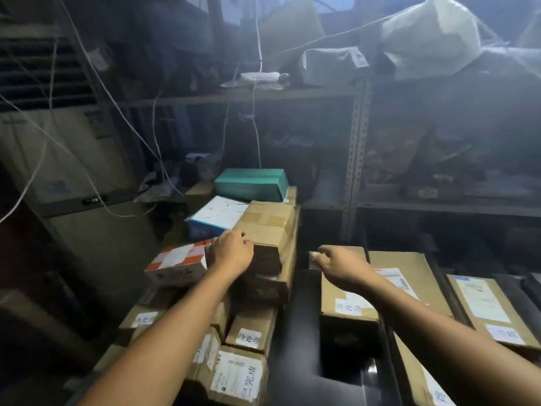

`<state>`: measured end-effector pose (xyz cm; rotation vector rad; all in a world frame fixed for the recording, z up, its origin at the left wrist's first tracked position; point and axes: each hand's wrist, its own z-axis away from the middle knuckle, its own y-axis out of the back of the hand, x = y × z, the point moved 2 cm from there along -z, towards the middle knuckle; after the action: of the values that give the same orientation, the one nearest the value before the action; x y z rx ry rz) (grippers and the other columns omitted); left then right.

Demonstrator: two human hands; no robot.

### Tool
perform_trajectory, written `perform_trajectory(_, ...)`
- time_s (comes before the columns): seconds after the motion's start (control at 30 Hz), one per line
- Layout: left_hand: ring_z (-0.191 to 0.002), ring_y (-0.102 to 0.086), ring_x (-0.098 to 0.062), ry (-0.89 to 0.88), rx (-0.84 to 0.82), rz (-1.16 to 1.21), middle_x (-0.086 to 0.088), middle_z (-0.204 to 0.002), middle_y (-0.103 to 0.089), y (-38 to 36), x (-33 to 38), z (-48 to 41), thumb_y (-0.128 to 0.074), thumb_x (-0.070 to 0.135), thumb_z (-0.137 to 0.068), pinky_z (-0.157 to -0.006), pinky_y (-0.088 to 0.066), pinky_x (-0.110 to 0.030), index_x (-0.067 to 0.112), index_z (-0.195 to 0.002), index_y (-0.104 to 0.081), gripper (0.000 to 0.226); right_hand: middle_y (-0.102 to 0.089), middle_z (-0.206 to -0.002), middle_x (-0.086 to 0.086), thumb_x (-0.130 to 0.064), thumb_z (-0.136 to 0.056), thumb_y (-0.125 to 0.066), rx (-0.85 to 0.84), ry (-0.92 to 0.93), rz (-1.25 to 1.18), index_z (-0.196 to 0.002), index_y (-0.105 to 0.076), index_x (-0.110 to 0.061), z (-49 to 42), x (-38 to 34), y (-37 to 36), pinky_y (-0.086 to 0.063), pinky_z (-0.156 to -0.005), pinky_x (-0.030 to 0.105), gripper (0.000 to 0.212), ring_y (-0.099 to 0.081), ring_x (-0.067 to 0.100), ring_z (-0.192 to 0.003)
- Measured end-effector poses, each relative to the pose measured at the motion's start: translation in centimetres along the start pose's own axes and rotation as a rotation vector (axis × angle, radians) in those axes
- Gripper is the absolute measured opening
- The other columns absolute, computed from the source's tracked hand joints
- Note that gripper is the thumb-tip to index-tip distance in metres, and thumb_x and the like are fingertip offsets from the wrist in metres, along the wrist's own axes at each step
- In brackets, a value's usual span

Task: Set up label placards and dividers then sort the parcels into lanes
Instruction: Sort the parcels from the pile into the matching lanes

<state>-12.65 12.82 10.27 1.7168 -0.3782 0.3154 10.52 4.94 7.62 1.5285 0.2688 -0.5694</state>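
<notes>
Hands: two, both with bare forearms. The left hand (231, 253) has its fingers curled over the near left corner of the brown carton (270, 222) and grips it. The right hand (336, 265) hovers over the far end of the labelled carton (347, 291) with fingers curled; whether they pinch anything cannot be told. Parcels, left stack: one teal box (251, 184) at the far end, one white-and-blue box (216, 215) before it, the brown carton on top and one red-and-white box (178, 262) just left of the gripped corner. At least four plain cartons lie beneath, partly hidden by the left forearm. Parcels, right side: the labelled carton, a long carton (409, 276) beside it and a third carton (491, 306) at the far right lie side by side. Another is cut off at the bottom edge. Handwritten white labels: five in view, such as one (248, 336) on a lower left carton; the characters are too blurred to read with confidence. A dark tabletop (292, 332) separates the two groups. Surroundings: metal shelving (355, 142) behind holds wrapped bundles (430, 33), its lower shelves lost in haze. A standing air conditioner (73, 159) is at left, and several loose cords (257, 112) hang across the view.
</notes>
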Motion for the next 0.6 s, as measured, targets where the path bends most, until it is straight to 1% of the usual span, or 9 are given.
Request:
perform_trajectory(0.07, -0.122, -0.055, -0.034, 0.019, -0.067, 0.047, -0.009, -0.137, -0.058, 0.0, -2.0, -2.0, -0.049, 0.033, -0.096, -0.101, -0.045, -0.042, 0.020, -0.133, -0.057, 0.040, -0.072, -0.108, 0.006, -0.049, -0.104, -0.043, -0.024, -0.003, -0.107, -0.106, -0.068, -0.016, -1.4, -3.4, -1.6, -0.052, -0.093, 0.046, 0.041, -0.066, 0.029, -0.107)
perform_trajectory(0.13, -0.125, -0.052, -0.036, 0.067, -0.164, 0.145, -0.012, -0.139, -0.055, -0.3, -3.2, -3.6, -0.046, 0.034, -0.099, -0.102, -0.043, -0.042, 0.016, -0.137, -0.051, 0.043, -0.070, -0.122, 0.009, -0.044, -0.106, -0.045, -0.035, -0.017, -0.314, -0.121, -0.067, -0.010, -2.5, -6.1, -3.1, -0.048, -0.104, 0.045, 0.044, -0.063, 0.026, -0.117)
perform_trajectory(0.2, -0.125, -0.052, -0.035, 0.097, -0.261, 0.273, -0.015, -0.138, -0.056, -0.7, -4.2, -4.9, -0.045, 0.035, -0.101, -0.100, -0.042, -0.038, 0.012, -0.135, -0.053, 0.042, -0.064, -0.136, 0.010, -0.039, -0.107, -0.044, -0.027, -0.048, -0.474, -0.135, -0.061, -0.005, -2.8, -8.7, -4.0, -0.042, -0.110, 0.036, 0.047, -0.057, 0.020, -0.125)
perform_trajectory(0.3, -0.118, -0.056, -0.034, 0.099, -0.349, 0.459, -0.016, -0.132, -0.061, -1.1, -5.2, -6.0, -0.046, 0.037, -0.101, -0.099, -0.045, -0.040, 0.011, -0.126, -0.061, 0.039, -0.059, -0.140, 0.008, -0.034, -0.109, -0.042, 0.014, -0.117, -0.591, -0.140, -0.054, -0.001, -3.0, -10.6, -4.8, -0.040, -0.095, 0.016, 0.047, -0.051, 0.013, -0.120)
perform_trajectory(0.37, -0.113, -0.059, -0.032, 0.096, -0.406, 0.545, -0.013, -0.126, -0.064, -1.2, -5.7, -6.1, -0.046, 0.041, -0.100, -0.097, -0.049, -0.045, 0.015, -0.123, -0.063, 0.038, -0.055, -0.136, 0.004, -0.031, -0.110, -0.041, 0.050, -0.163, -0.648, -0.142, -0.050, 0.001, -3.1, -11.1, -5.1, -0.040, -0.073, 0.003, 0.046, -0.047, 0.010, -0.115)
perform_trajectory(0.43, -0.108, -0.060, -0.029, 0.087, -0.427, 0.608, -0.009, -0.121, -0.066, -1.1, -5.4, -6.0, -0.048, 0.042, -0.100, -0.095, -0.051, -0.044, 0.015, -0.121, -0.066, 0.038, -0.056, -0.137, 0.005, -0.033, -0.110, -0.041, 0.046, -0.210, -0.734, -0.143, -0.049, -0.002, -3.0, -10.9, -5.5, -0.043, -0.064, 0.007, 0.046, -0.051, 0.008, -0.109)
perform_trajectory(0.5, -0.094, -0.062, -0.023, 0.087, -0.439, 0.697, -0.008, -0.109, -0.069, -0.8, -5.5, -6.1, -0.050, 0.038, -0.101, -0.083, -0.052, -0.034, 0.012, -0.115, -0.069, 0.035, -0.063, -0.124, 0.001, -0.036, -0.109, -0.042, 0.052, -0.265, -0.854, -0.134, -0.058, -0.012, -2.8, -11.0, -5.7, -0.047, -0.061, 0.008, 0.038, -0.059, 0.005, -0.095)
perform_trajectory(0.53, -0.083, -0.060, -0.018, 0.091, -0.451, 0.740, -0.006, -0.099, -0.070, -0.7, -5.5, -6.1, -0.051, 0.035, -0.101, -0.072, -0.050, -0.028, 0.012, -0.109, -0.070, 0.031, -0.065, -0.118, 0.000, -0.038, -0.108, -0.043, 0.072, -0.274, -0.888, -0.128, -0.060, -0.018, -2.5, -11.0, -5.7, -0.050, -0.066, 0.008, 0.033, -0.061, 0.004, -0.092)
perform_trajectory(0.6, -0.071, -0.055, -0.012, 0.092, -0.466, 0.783, 0.000, -0.083, -0.065, -0.1, -5.6, -5.9, -0.051, 0.033, -0.101, -0.059, -0.040, -0.024, 0.016, -0.096, -0.069, 0.025, -0.070, -0.117, -0.001, -0.046, -0.106, -0.045, 0.102, -0.278, -0.901, -0.122, -0.067, -0.019, -2.4, -10.4, -5.8, -0.053, -0.090, 0.021, 0.038, -0.065, 0.009, -0.100)
